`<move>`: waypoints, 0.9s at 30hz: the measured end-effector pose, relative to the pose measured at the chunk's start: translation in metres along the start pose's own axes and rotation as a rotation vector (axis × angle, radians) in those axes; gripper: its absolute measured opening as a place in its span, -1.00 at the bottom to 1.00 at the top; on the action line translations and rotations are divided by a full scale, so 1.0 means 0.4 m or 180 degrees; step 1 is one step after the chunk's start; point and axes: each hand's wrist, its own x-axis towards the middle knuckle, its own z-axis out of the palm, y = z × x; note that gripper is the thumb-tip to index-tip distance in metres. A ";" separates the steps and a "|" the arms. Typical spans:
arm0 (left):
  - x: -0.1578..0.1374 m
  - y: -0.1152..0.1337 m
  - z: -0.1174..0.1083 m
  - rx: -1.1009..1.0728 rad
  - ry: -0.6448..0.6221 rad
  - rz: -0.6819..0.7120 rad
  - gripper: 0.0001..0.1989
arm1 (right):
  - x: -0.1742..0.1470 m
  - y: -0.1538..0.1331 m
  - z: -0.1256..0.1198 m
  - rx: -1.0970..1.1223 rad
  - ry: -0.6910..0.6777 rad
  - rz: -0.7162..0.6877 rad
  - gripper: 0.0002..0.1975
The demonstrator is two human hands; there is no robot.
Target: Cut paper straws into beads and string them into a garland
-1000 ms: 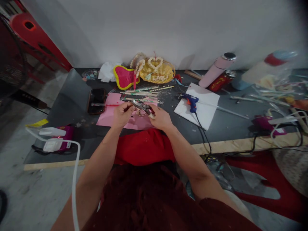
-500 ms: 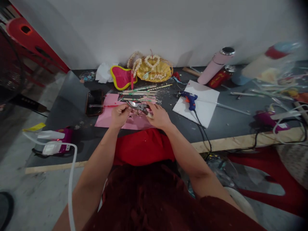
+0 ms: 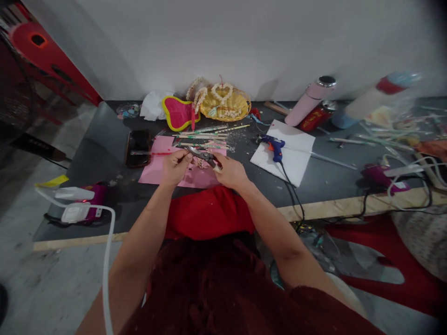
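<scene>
My right hand (image 3: 230, 170) is closed around the handles of a pair of pruning shears (image 3: 203, 155), whose blades point left. At the blade tip, my left hand (image 3: 175, 166) is closed in a pinch; what its fingers hold is too small to make out. Both hands are over a pink sheet (image 3: 152, 169) on the dark table. Small pale beige pieces (image 3: 201, 163) lie on the sheet under the shears. Just beyond the hands, several thin printed paper-wrapped sticks (image 3: 202, 136) lie side by side.
Behind are a yellow wicker basket (image 3: 240, 98) with beaded hearts and a pink-and-yellow tray (image 3: 177, 114). A phone (image 3: 138, 148) lies left. To the right, a blue glue gun (image 3: 275, 146) rests on a white board (image 3: 296, 170), before a pink flask (image 3: 310, 100) and red can (image 3: 317, 116).
The shears have turned slightly in my right hand, and their blades look narrower. Both hands stay nearly in place; the view has shifted a little.
</scene>
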 end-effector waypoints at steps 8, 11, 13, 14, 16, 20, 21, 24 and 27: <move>0.001 0.003 0.000 0.0118 -0.0179 0.0046 -0.78 | 0.012 0.029 0.010 0.0249 0.0119 -0.0364 -0.37; 0.002 0.000 -0.001 0.0163 -0.0233 0.0022 -0.76 | 0.016 0.040 0.013 0.0231 0.0096 -0.0384 -0.35; 0.002 -0.005 -0.001 0.0163 -0.0258 0.0014 -0.76 | 0.017 0.044 0.013 0.0220 0.0070 -0.0403 -0.35; 0.002 -0.008 -0.001 0.0161 -0.0271 0.0013 -0.76 | 0.018 0.045 0.013 0.0223 0.0050 -0.0416 -0.34; 0.002 -0.014 -0.001 0.0163 -0.0290 0.0002 -0.75 | 0.018 0.046 0.010 0.0232 0.0003 -0.0449 -0.33; 0.001 -0.019 -0.001 0.0111 -0.0290 -0.0055 -0.74 | 0.016 0.044 0.004 0.0247 -0.0025 -0.0499 -0.33; 0.001 -0.019 -0.002 0.0081 -0.0290 -0.0055 -0.74 | 0.015 0.043 0.004 0.0248 -0.0012 -0.0497 -0.33; 0.001 -0.017 -0.003 0.0019 -0.0299 -0.0047 -0.75 | 0.015 0.042 0.007 0.0240 0.0030 -0.0467 -0.34; 0.003 -0.011 -0.004 -0.0022 -0.0296 -0.0064 -0.75 | 0.014 0.042 0.012 0.0274 0.0062 -0.0435 -0.35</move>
